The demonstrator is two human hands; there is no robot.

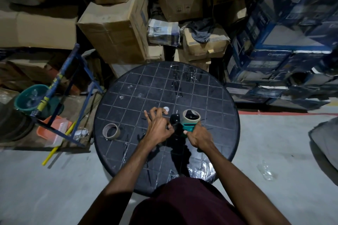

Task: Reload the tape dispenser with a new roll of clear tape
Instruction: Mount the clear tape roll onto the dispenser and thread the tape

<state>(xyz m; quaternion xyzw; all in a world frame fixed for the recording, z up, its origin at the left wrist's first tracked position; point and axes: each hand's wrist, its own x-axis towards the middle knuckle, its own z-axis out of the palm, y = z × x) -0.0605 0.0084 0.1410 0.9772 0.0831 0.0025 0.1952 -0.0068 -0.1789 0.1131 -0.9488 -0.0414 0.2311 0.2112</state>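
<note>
A teal and black tape dispenser [183,127] stands over the middle of the round black table [128,86]. A roll of clear tape [191,117] sits mounted on its wheel. My right hand [198,136] grips the dispenser's teal handle from the right. My left hand [158,124] is at the dispenser's black front end, thumb and forefinger pinched there and the other fingers spread; whether they hold the tape's end is too dim to tell. A bare cardboard tape core [111,131] lies on the table to the left.
A small white disc [166,109] lies just beyond my left hand. Scraps of clear tape stick to the table top. Cardboard boxes [113,31] and blue cartons [285,42] are stacked behind. A blue metal frame [76,86], a green bucket [29,98] and an orange tray [53,128] stand left.
</note>
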